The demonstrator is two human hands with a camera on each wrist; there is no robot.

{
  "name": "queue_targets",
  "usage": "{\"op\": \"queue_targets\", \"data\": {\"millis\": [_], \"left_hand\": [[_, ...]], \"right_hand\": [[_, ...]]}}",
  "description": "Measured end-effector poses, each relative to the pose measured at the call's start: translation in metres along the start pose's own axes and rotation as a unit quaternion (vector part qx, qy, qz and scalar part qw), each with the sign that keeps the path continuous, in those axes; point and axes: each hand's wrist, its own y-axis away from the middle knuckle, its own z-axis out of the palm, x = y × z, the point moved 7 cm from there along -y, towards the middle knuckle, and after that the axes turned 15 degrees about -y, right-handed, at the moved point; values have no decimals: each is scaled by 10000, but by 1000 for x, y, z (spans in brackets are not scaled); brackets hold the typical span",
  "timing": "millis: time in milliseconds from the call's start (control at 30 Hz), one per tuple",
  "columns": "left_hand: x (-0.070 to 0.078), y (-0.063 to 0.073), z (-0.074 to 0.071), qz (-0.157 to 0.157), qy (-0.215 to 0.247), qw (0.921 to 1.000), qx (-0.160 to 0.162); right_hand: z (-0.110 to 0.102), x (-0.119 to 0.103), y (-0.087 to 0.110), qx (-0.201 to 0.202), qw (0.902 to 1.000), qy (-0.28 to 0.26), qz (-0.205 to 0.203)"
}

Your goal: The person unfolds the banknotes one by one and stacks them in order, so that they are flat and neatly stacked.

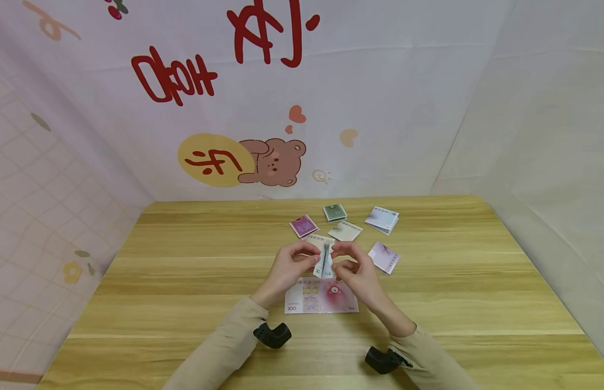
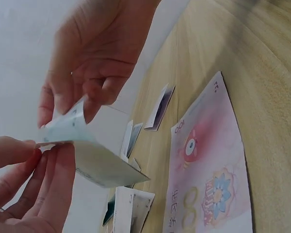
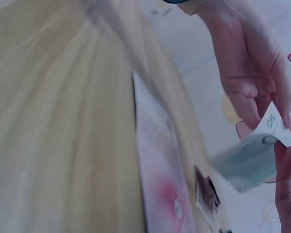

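A pale green banknote marked 50 (image 1: pixel 324 266), partly folded along its length, is held up between both hands. My left hand (image 1: pixel 293 266) pinches one side of it between thumb and fingers. On the opposite side, my right hand (image 1: pixel 359 272) pinches it too. The left wrist view shows the note (image 2: pixel 104 162) bent at a crease, one panel hanging away from the fingers. In the right wrist view its corner (image 3: pixel 270 121) is turned up between the two hands. Just below the hands, a pink 100 banknote (image 1: pixel 302 309) lies spread on the table, a crease down its middle.
Several folded notes lie beyond the hands: a purple one (image 1: pixel 303 225), a dark green one (image 1: pixel 335 212), a pale one (image 1: pixel 345 231), a blue one (image 1: pixel 382 218) and a lilac one (image 1: pixel 383 258). A tan note (image 1: pixel 320 238) is partly hidden. The wooden table (image 1: pixel 184 271) meets a printed cloth (image 1: pixel 389 97).
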Motion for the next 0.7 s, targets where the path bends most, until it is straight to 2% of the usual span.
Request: {"op": "queue_targets", "data": {"millis": [167, 333, 567, 700], "left_hand": [[-7, 1, -4, -37, 71, 9998, 154], [-15, 3, -10, -152, 144, 9992, 346], [-24, 7, -16, -212, 149, 9989, 393], [-28, 10, -20, -270, 175, 9987, 388]], "right_hand": [[-11, 3, 6, -93, 9998, 161, -75], [-26, 8, 10, -122, 9983, 561, -70], [-42, 24, 15, -142, 9938, 682, 867], [-50, 27, 18, -172, 9920, 687, 1049]]}}
